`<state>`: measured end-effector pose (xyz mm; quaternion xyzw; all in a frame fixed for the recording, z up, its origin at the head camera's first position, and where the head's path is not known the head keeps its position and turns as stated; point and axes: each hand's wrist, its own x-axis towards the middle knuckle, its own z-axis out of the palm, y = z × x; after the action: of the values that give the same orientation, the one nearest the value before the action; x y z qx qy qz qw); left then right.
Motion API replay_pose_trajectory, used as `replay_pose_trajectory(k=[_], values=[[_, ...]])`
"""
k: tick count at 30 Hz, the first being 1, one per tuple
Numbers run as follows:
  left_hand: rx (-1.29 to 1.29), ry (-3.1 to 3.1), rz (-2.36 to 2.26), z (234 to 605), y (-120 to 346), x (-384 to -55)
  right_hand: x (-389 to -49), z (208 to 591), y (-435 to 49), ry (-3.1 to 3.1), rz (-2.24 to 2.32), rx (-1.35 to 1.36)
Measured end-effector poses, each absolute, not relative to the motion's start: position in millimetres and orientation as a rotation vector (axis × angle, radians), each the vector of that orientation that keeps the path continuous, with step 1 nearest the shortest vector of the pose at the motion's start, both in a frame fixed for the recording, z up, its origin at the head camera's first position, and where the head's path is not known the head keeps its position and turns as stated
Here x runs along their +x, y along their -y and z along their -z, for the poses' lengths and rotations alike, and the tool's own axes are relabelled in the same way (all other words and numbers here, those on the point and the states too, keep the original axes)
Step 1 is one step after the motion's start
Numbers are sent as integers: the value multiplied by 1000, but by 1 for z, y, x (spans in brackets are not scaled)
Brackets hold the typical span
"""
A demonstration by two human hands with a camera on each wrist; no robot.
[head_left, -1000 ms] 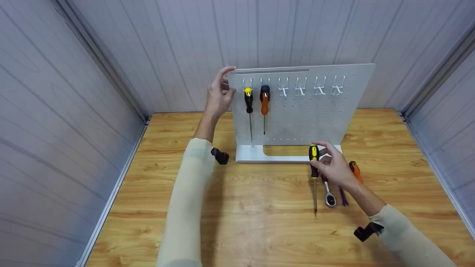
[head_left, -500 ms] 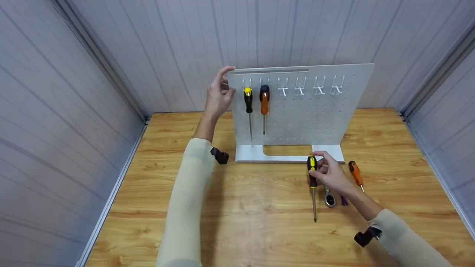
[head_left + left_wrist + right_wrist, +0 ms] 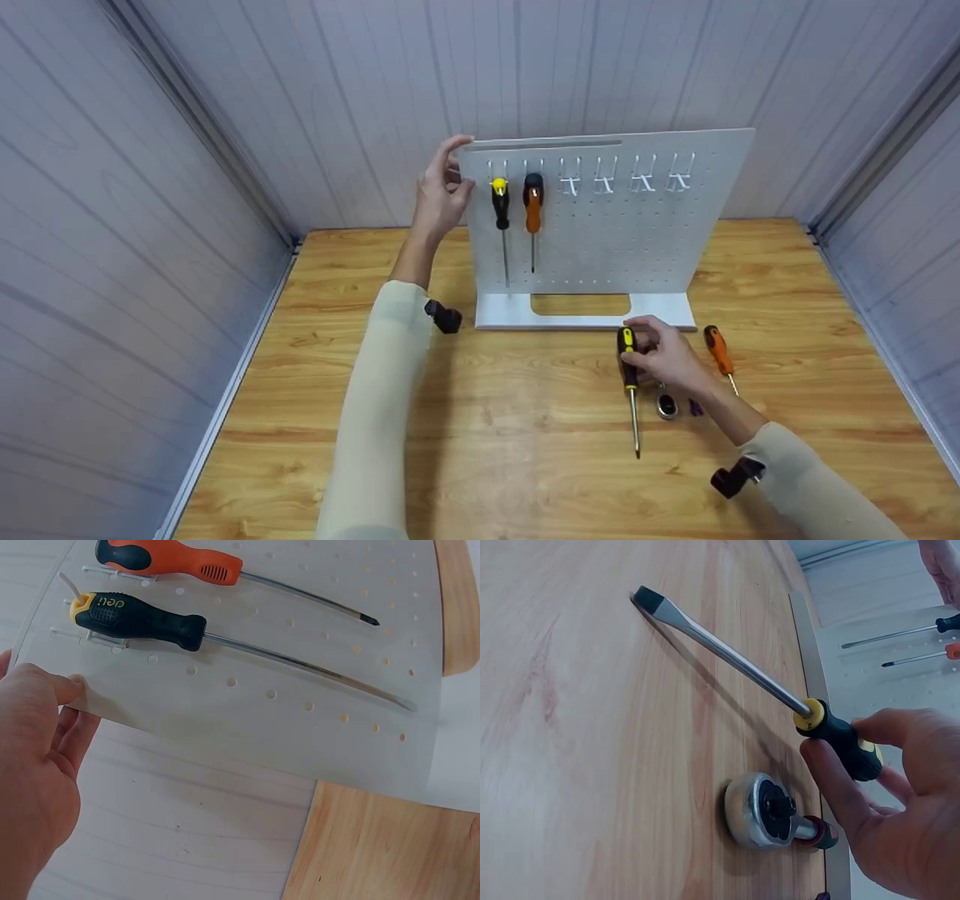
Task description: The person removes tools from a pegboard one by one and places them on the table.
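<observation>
My left hand (image 3: 442,191) grips the upper left corner of a white pegboard (image 3: 600,247), its thumb on the front face in the left wrist view. My right hand (image 3: 667,356) pinches a black-and-yellow flathead screwdriver (image 3: 844,746) by the handle. In the right wrist view its blade slants down, and the dark tip (image 3: 646,598) is at the tabletop or just above it. Beside that hand lies a ratchet wrench (image 3: 757,814), its handle partly hidden in the head view. On the pegboard hang a black screwdriver with a yellow end (image 3: 142,621) and an orange-and-black Phillips screwdriver (image 3: 180,561).
An orange-handled screwdriver (image 3: 718,349) lies right of my right hand. A purple tool end (image 3: 696,408) shows below the hand, mostly covered. Several white hooks (image 3: 643,182) without tools line the pegboard's upper right. The wooden table (image 3: 525,450) is walled on the sides and back.
My right hand has lowered the screwdriver toward me and slightly left, away from the pegboard's base. More of the orange-handled screwdriver now shows. My left hand stays on the pegboard corner.
</observation>
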<state>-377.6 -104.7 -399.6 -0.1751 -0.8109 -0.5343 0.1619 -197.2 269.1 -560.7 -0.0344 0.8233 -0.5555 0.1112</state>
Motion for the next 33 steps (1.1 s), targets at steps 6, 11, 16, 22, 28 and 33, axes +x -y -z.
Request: replay_pose_trajectory(k=[6,11,16,22,28,33], values=[[-506,2307,1522,400,105,-377,-199,564,-267,-2387,1606,-59],[-514,2307,1514,401,105,-377,-199,566,-265,-2401,1596,-32],[-507,2307,1520,401,105,-378,-199,565,-262,-2444,1566,-20],[-516,2300,1523,402,105,-379,-200,565,-258,-2501,1522,16],[-526,2290,1520,402,106,-377,-201,566,-255,-2587,1442,23],[-527,2287,1525,401,105,-377,-201,567,-253,-2629,1378,-21]])
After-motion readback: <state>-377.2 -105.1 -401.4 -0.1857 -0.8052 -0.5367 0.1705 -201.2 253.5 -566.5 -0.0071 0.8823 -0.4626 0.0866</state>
